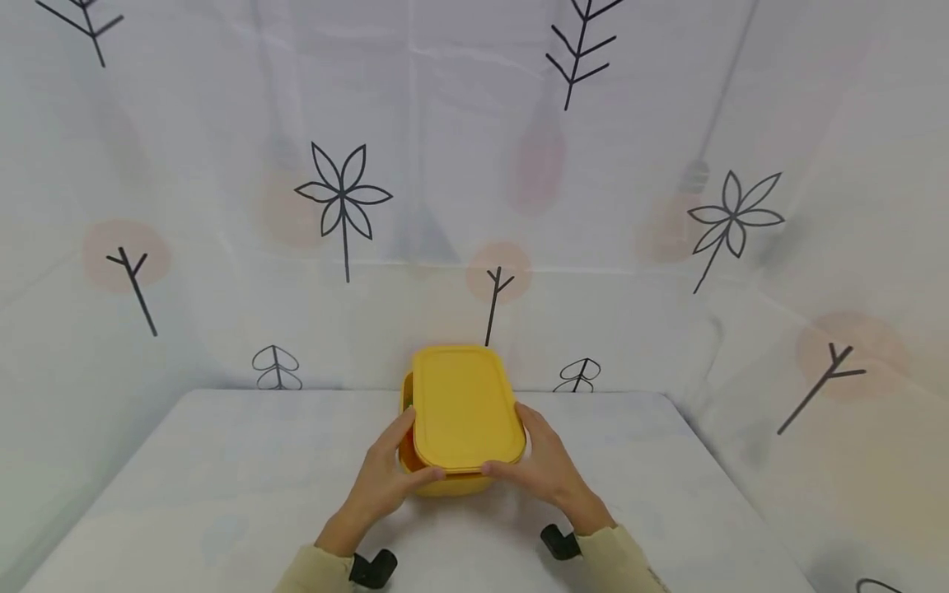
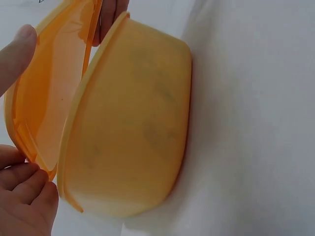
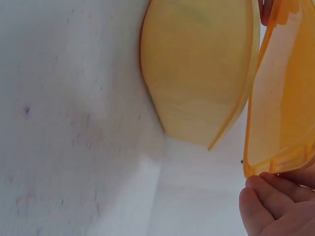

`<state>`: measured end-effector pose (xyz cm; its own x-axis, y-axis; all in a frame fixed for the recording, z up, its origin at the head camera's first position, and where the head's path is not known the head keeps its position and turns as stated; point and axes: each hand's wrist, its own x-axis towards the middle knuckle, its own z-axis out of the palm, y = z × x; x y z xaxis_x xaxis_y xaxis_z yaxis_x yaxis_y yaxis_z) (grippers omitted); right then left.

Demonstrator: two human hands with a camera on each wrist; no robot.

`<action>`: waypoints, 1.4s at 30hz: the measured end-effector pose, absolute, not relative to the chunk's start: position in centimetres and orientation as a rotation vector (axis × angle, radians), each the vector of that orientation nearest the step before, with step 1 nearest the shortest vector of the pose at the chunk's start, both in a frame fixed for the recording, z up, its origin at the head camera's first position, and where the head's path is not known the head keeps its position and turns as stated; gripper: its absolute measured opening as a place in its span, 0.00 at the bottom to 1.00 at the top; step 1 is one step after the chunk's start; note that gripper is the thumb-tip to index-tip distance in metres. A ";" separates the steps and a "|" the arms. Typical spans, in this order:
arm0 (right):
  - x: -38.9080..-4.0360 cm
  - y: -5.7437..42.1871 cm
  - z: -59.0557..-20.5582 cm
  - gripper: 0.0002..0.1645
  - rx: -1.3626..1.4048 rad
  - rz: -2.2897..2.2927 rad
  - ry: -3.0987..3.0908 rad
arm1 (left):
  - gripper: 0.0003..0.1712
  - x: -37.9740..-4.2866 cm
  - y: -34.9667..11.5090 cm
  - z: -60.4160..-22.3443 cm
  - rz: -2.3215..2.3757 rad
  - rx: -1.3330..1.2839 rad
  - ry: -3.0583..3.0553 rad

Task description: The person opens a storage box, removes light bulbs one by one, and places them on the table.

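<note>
A yellow plastic lid (image 1: 469, 403) is held over a matching yellow food container (image 1: 454, 487) at the far middle of the table. My left hand (image 1: 381, 478) grips the lid's left side, with the thumb at its near edge. On the opposite side, my right hand (image 1: 547, 463) holds the lid the same way. The lid sits off to the right and tilted, so a strip of the container's left side shows. Both wrist views show a gap between the lid (image 2: 49, 93) and the container's rim. Dark blurred shapes show through the container wall (image 2: 128, 118); what they are, I cannot tell.
The container stands on a white-covered table (image 1: 245, 486), close to its back edge. Behind the table hangs a pale cloth (image 1: 445, 206) printed with plant drawings. Black wrist devices (image 1: 374, 568) sit at both cuffs.
</note>
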<state>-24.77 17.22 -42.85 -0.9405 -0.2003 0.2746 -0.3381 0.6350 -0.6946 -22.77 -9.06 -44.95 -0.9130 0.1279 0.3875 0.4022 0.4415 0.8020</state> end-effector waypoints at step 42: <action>-24.1 29.2 -42.7 0.62 0.426 1.187 -2.651 | 0.57 -22.9 2.9 -44.1 -1.575 -0.513 -2.451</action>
<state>-24.12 29.20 -42.72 -0.9374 -0.1765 0.3003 -0.3415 0.6348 -0.6931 -22.92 2.91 -44.14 -0.9234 0.1880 0.3345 0.3824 0.3783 0.8430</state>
